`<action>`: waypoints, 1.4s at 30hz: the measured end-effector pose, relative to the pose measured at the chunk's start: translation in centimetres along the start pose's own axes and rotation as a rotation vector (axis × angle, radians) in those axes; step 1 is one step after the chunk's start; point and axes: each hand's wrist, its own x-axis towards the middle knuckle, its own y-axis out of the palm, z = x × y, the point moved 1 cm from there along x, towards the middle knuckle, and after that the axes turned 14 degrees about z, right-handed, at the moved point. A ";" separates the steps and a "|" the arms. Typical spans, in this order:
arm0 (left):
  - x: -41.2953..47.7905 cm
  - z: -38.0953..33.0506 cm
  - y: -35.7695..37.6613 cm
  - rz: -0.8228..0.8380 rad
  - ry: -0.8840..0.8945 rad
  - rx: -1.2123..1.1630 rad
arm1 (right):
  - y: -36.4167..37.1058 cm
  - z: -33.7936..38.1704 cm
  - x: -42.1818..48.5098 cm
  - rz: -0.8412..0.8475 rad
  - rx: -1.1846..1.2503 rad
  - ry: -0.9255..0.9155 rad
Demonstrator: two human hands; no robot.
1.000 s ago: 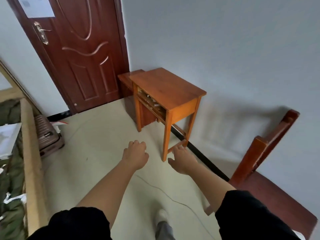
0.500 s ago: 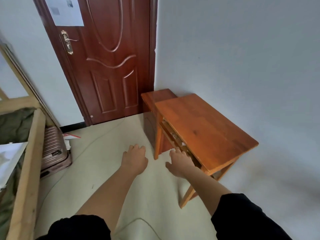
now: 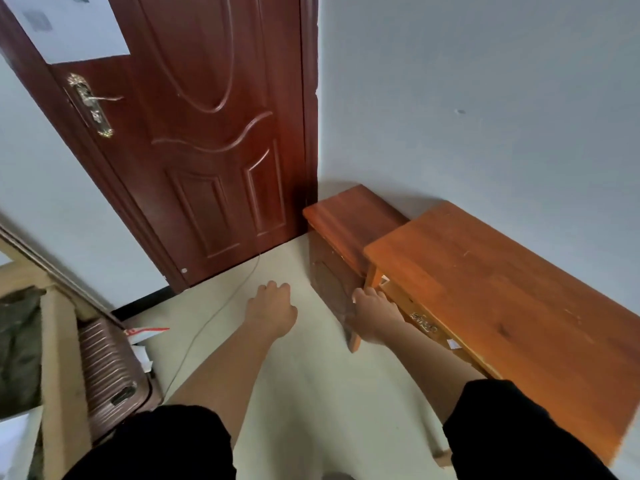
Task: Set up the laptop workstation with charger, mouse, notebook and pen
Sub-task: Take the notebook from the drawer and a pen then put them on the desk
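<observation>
Orange-brown wood makes up the tabletop [image 3: 502, 299], which stands against the grey wall [image 3: 485, 98] on the right. Its near end is cut off behind the right black sleeve [image 3: 512, 434]. Small items lie on the shelf [image 3: 426, 327] under it, too blurred to name. The tabletop's long axis runs along the wall, from the lower right up toward the corner. There its far end meets a darker, lower cabinet [image 3: 349, 216] beside the brown door [image 3: 207, 133].

Both arms reach forward, backs of the hands up. The left hand [image 3: 272, 311] hangs over the pale floor [image 3: 311, 382], its fingers [image 3: 273, 287] loosely curled under and holding nothing. The right hand [image 3: 375, 315] is at the tabletop's far front corner, fingertips [image 3: 367, 294] bent down in front of the leg and shelf edge. Whether they grasp or even touch the wood I cannot tell.

A thin cable [image 3: 214, 317] trails across the floor to the door, and a ribbed suitcase [image 3: 107, 368] stands at the left.
</observation>
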 end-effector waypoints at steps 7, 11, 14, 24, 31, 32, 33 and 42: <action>12.7 3.1 -4.2 0.030 0.092 -0.055 | -1.9 2.8 12.1 0.063 0.060 0.112; 21.3 4.6 -6.3 0.067 0.143 -0.037 | -3.3 2.9 20.3 0.070 0.158 0.186; 28.9 5.7 -8.3 0.117 0.190 0.028 | -4.4 2.7 26.7 0.085 0.274 0.270; 46.1 6.4 -8.8 0.355 0.221 -0.160 | -3.9 1.9 36.9 0.092 0.499 0.516; 54.9 7.5 -1.5 0.380 0.318 -0.277 | 4.0 0.0 41.1 -0.010 0.700 0.753; 56.6 7.9 0.1 0.396 0.320 -0.280 | 5.4 -0.4 41.9 -0.031 0.726 0.781; 58.2 8.2 1.7 0.419 0.315 -0.272 | 6.7 -0.9 42.7 -0.049 0.756 0.812; 71.1 8.7 10.1 0.189 0.242 -0.524 | 14.1 -6.8 47.5 -0.330 0.846 1.056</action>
